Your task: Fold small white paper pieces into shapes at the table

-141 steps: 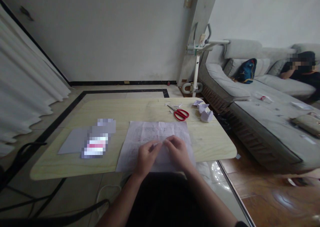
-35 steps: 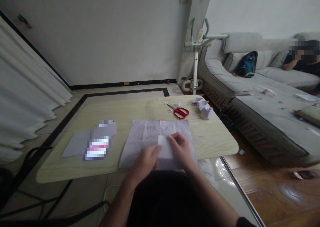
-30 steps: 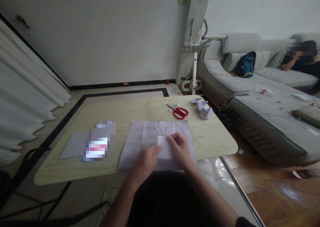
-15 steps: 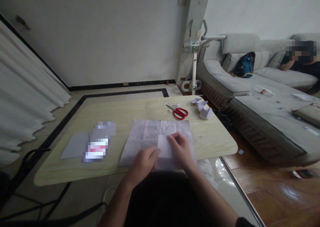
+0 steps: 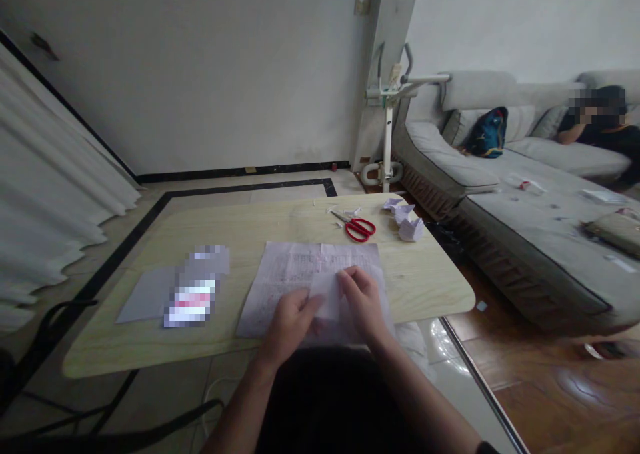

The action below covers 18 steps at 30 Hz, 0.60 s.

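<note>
Head view: small paper (image 5: 324,287) perhaps more tilted

The small white folded paper piece (image 5: 325,293), hidden under both hands at first, now shows between them, tilted leftward, and the left hand (image 5: 290,321) has slid onto its near-left edge.

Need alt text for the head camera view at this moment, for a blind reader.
The left hand and right hand pinch a small white paper above a larger creased sheet on a wooden table. Red scissors and folded paper scraps lie at its far side; a person rests on a grey sofa to the right.
</note>
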Available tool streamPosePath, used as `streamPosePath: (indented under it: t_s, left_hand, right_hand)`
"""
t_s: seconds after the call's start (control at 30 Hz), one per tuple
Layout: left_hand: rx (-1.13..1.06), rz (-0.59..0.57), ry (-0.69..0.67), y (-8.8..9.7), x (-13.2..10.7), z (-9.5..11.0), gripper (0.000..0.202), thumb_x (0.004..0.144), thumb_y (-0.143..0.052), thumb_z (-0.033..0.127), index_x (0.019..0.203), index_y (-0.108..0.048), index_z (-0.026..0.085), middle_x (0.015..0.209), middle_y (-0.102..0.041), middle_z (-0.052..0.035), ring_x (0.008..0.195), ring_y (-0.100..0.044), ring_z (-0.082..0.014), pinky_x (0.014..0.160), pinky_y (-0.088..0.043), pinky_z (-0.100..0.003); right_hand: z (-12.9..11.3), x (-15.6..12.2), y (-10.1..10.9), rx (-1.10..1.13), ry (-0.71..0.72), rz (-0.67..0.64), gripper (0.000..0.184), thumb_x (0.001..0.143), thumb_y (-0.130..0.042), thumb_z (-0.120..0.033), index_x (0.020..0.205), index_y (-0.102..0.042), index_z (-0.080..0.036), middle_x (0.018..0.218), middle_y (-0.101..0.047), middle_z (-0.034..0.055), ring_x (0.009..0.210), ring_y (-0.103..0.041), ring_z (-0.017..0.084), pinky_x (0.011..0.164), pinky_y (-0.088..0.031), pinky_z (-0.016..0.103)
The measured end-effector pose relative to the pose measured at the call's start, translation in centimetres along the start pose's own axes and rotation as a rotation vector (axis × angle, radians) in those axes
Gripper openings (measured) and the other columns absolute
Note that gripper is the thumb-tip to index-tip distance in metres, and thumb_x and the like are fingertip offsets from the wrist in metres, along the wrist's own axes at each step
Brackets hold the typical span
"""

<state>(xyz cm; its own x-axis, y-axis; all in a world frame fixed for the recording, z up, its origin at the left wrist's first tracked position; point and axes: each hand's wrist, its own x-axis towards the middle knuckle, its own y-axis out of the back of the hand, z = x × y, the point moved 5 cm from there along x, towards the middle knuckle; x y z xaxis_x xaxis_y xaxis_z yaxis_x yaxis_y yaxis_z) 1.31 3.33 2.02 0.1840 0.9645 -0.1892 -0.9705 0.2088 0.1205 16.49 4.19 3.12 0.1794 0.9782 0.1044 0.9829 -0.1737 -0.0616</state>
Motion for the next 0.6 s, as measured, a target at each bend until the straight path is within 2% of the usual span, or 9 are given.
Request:
streamPosePath:
  t_s: [0.13,0.23,0.37,0.6]
  left_hand:
    - [-0.030,0.118,-0.055,0.5,0.4,0.0,0.037,0.080,-0.058,0.050,0.069,-0.057,0.015,0.049,-0.059,0.0025,0.039,-0.057,-0.0116,0.037,-0.042,-0.019]
    - [0.015,0.200,-0.102,0.8,0.7,0.1,0.038,0.080,-0.058,0.052,0.067,-0.058,0.016,0.050,-0.059,0.0019,0.043,-0.058,-0.0135,0.039,-0.042,-0.020]
    - [0.064,0.223,-0.156,1.2,1.0,0.3,0.040,0.082,-0.054,0.052,0.065,-0.058,0.017,0.054,-0.058,0.0011,0.051,-0.058,-0.0150,0.045,-0.042,-0.022]
    - [0.106,0.244,-0.199,1.2,1.1,0.8,0.031,0.084,-0.052,0.040,0.063,-0.055,0.017,0.058,-0.050,0.0028,0.059,-0.050,-0.0138,0.053,-0.040,-0.021]
  right_hand:
    - [0.6,-0.4,-0.5,-0.064,-0.022,-0.135,0.024,0.084,-0.058,-0.040,0.070,-0.056,-0.021,0.060,-0.054,-0.0030,0.056,-0.048,0.013,0.053,-0.038,0.024]
    - [0.9,-0.8,-0.7,-0.181,-0.006,-0.203,0.028,0.082,-0.061,-0.039,0.064,-0.054,-0.019,0.059,-0.051,-0.0026,0.056,-0.046,0.012,0.050,-0.035,0.022]
    - [0.9,-0.7,-0.6,-0.208,-0.001,-0.215,0.029,0.085,-0.058,-0.037,0.063,-0.051,-0.019,0.060,-0.048,-0.0027,0.057,-0.043,0.012,0.050,-0.033,0.022]
    - [-0.1,0.4,-0.3,-0.299,0.065,-0.272,0.028,0.085,-0.055,-0.034,0.062,-0.048,-0.019,0.059,-0.045,-0.0034,0.058,-0.041,0.012,0.052,-0.032,0.022]
